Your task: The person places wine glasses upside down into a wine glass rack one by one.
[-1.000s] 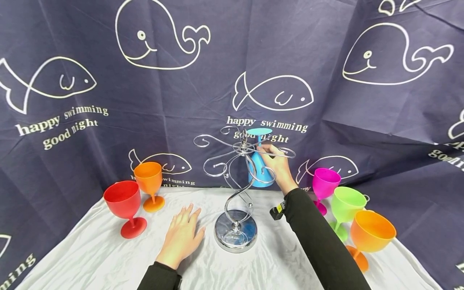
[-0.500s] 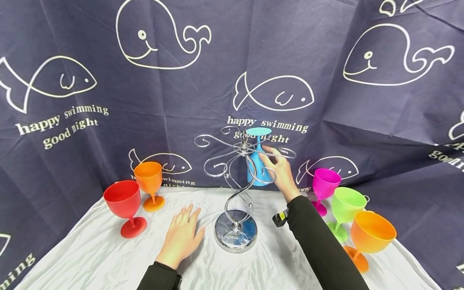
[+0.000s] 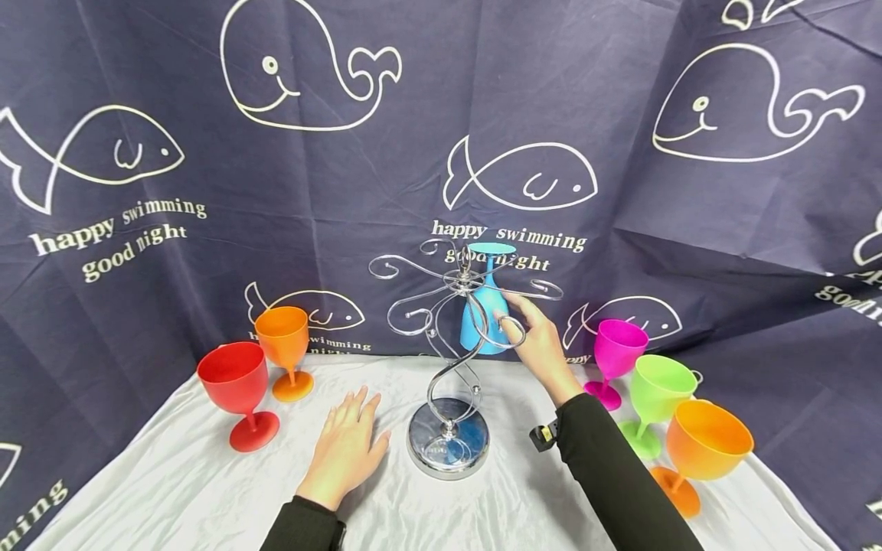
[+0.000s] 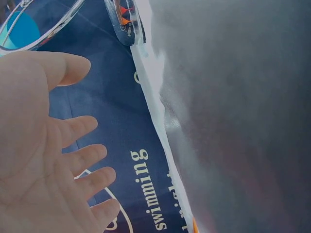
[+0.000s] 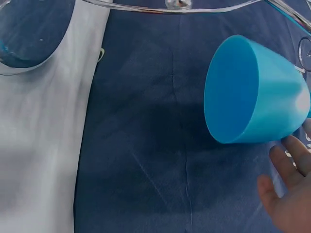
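A chrome stand (image 3: 448,451) with curled wire arms rises from a round mirrored base. Upside down among its far-side arms hangs a blue goblet (image 3: 491,304), foot uppermost, partly behind the wires. My right hand (image 3: 543,348) is at the right side of its bowl, fingers loosely extended. In the right wrist view the fingertips lie close beside the goblet (image 5: 279,92) without wrapping round it; whether they touch is unclear. To the left of the base, my left hand (image 3: 344,451) lies palm down over the white cloth with fingers spread, holding nothing.
On the left stand a red goblet (image 3: 233,379) and an orange goblet (image 3: 282,337). At right are magenta (image 3: 619,348), green (image 3: 661,386) and orange (image 3: 708,440) goblets, all upright. A dark blue curtain (image 3: 413,176) with whale and fish prints hangs behind the white cloth (image 3: 537,497).
My right hand has let go of the blue goblet's stem and moved down and right along its bowl. The goblet's bowl has swung slightly left. My left hand stays put.
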A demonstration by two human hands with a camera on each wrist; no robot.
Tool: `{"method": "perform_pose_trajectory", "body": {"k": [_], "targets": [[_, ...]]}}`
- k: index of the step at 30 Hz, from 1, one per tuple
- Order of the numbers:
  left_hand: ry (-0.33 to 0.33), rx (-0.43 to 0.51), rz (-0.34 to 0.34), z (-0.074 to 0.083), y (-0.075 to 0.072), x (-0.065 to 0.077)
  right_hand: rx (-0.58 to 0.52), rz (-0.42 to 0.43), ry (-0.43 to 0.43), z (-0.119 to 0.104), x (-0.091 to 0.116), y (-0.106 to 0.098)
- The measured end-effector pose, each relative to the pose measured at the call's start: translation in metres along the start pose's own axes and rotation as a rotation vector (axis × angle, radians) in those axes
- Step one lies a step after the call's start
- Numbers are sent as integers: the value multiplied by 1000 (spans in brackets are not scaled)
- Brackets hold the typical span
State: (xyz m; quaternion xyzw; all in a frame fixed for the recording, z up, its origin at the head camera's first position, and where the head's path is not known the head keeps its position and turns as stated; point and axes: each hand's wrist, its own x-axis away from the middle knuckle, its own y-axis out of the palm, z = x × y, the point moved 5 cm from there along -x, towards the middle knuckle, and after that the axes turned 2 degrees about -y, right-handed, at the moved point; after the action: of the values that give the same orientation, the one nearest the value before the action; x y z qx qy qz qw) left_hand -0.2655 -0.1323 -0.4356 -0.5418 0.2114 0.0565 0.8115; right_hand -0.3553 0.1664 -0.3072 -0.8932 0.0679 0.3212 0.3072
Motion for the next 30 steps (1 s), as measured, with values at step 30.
{"method": "perform_pose_trajectory", "body": {"k": [30], "targets": [[-16,9,-23,-2,1,0,358,-137,-140,-1,74,-2]]}}
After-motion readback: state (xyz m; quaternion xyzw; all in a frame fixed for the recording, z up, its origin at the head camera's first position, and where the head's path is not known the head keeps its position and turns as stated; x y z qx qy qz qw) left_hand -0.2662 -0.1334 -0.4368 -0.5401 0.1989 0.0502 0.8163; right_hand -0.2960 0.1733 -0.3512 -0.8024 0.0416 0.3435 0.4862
